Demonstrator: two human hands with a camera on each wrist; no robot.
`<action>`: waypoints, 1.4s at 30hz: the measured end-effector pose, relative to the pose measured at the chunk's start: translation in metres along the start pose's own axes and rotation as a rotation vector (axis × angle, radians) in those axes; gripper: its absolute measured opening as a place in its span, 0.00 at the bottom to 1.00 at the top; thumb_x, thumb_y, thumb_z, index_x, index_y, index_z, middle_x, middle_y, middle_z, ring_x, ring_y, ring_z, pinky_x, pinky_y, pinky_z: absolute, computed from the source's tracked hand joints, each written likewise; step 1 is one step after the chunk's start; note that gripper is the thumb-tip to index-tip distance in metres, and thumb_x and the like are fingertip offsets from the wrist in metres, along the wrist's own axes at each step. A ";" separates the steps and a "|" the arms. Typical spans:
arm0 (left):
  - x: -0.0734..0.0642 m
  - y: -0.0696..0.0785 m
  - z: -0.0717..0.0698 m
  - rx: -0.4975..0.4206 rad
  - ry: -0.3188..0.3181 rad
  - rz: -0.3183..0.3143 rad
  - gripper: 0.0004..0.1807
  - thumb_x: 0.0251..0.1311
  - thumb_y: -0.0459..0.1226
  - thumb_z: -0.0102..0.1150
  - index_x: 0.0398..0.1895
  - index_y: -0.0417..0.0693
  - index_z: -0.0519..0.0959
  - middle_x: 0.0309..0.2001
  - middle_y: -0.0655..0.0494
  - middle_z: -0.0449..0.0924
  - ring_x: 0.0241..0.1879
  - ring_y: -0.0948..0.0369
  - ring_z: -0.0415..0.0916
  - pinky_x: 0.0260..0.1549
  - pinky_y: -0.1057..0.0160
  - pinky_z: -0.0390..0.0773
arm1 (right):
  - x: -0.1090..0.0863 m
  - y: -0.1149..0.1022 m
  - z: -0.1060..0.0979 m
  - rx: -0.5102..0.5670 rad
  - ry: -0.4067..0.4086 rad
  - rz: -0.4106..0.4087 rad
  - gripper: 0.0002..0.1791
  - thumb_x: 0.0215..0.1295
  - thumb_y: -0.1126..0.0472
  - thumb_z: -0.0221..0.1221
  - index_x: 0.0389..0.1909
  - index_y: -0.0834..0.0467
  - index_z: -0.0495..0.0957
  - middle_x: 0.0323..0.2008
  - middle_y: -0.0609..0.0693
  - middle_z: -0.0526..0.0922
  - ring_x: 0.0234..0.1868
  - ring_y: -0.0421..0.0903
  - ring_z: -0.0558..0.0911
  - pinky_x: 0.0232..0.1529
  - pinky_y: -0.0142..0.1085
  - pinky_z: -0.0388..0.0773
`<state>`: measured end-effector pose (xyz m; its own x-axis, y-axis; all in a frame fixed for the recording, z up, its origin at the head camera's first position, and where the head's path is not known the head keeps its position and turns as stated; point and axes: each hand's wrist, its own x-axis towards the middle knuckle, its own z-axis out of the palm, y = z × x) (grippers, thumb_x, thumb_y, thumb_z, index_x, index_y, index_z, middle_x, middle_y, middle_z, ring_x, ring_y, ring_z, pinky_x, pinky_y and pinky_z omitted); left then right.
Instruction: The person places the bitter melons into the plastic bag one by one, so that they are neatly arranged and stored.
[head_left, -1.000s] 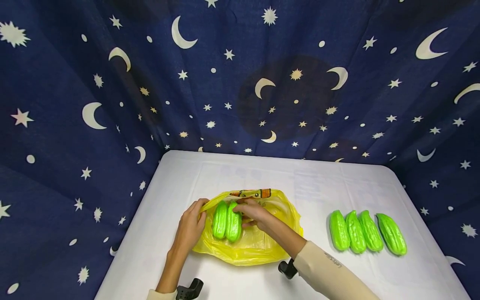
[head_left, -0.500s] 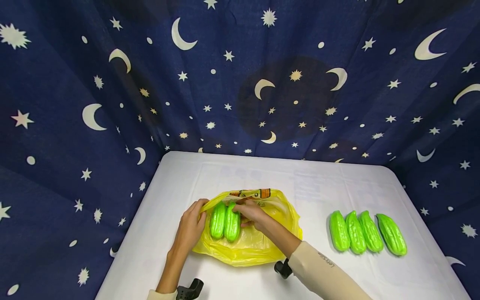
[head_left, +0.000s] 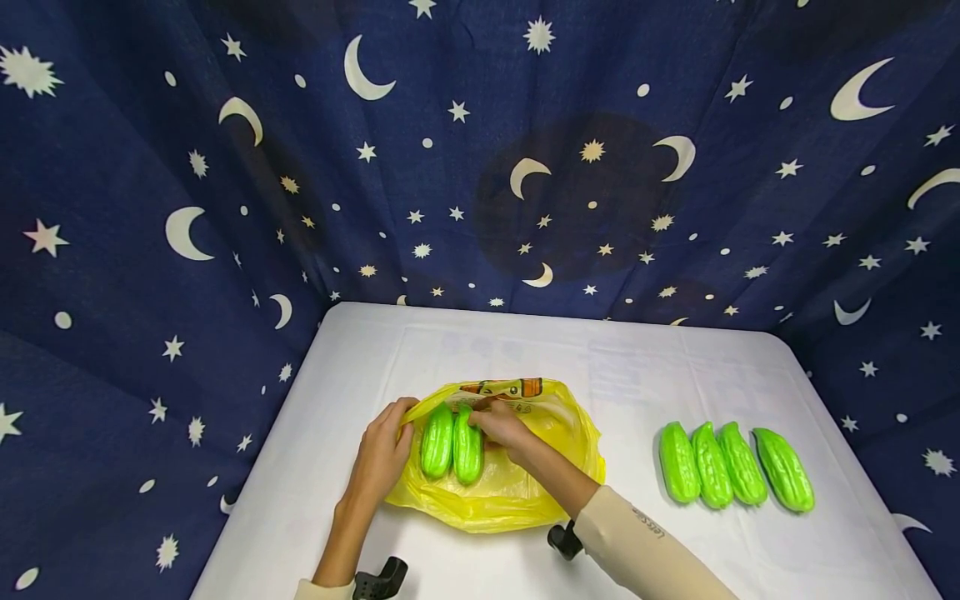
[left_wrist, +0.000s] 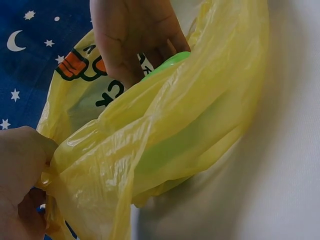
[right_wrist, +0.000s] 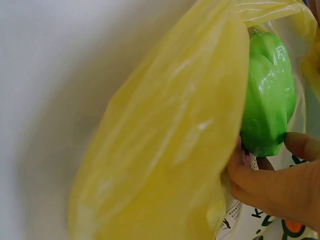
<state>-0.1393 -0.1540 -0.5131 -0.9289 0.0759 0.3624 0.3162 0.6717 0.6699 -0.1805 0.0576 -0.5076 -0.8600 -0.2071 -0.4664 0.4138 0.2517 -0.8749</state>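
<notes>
A yellow plastic bag lies with its mouth spread wide, and my left hand pinches its left rim. Inside the bag two bright green, ridged toy cucumbers, a left one and a right one, rest side by side. My right hand reaches into the mouth and holds the right cucumber near its far end. In the right wrist view the thumb is against that cucumber, with fingers under its end. The bag wall hides most of the cucumbers in the left wrist view.
Several more green cucumbers lie in a row on the white tablecloth to the right of the bag. A dark blue curtain with moons and stars hangs behind and along both sides of the table.
The right hand and forearm have shifted slightly left, and the fingers below the right cucumber's side are less visible now. Both cucumbers in the bag have moved very little. The left hand stays put.
</notes>
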 end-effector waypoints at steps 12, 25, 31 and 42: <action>-0.001 0.001 -0.002 0.009 -0.015 -0.003 0.15 0.65 0.26 0.57 0.52 0.47 0.78 0.44 0.54 0.82 0.44 0.56 0.80 0.42 0.55 0.80 | -0.004 -0.001 0.001 0.000 0.003 -0.025 0.25 0.68 0.62 0.52 0.63 0.68 0.67 0.28 0.53 0.68 0.27 0.47 0.65 0.37 0.44 0.71; 0.000 0.000 -0.003 0.013 -0.006 0.008 0.15 0.65 0.25 0.57 0.52 0.48 0.78 0.44 0.54 0.82 0.42 0.57 0.80 0.40 0.56 0.81 | -0.007 -0.007 0.002 -0.098 0.019 -0.021 0.29 0.66 0.60 0.54 0.66 0.68 0.65 0.56 0.62 0.73 0.43 0.51 0.75 0.46 0.51 0.77; -0.001 0.000 -0.003 0.021 -0.019 -0.006 0.15 0.66 0.26 0.55 0.52 0.49 0.78 0.44 0.55 0.82 0.43 0.57 0.81 0.40 0.56 0.81 | -0.016 -0.010 -0.001 -0.102 0.002 -0.017 0.29 0.66 0.60 0.53 0.66 0.67 0.64 0.60 0.63 0.71 0.51 0.56 0.75 0.50 0.54 0.76; -0.001 -0.001 -0.002 0.016 -0.021 0.003 0.15 0.66 0.26 0.56 0.52 0.48 0.78 0.44 0.54 0.82 0.43 0.57 0.81 0.40 0.57 0.81 | -0.033 -0.012 -0.021 -0.123 -0.070 -0.057 0.25 0.67 0.59 0.54 0.64 0.63 0.67 0.64 0.61 0.67 0.60 0.61 0.71 0.53 0.57 0.75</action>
<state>-0.1386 -0.1560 -0.5123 -0.9320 0.0935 0.3503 0.3159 0.6835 0.6581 -0.1638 0.0817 -0.4792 -0.8564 -0.2884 -0.4282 0.3216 0.3507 -0.8795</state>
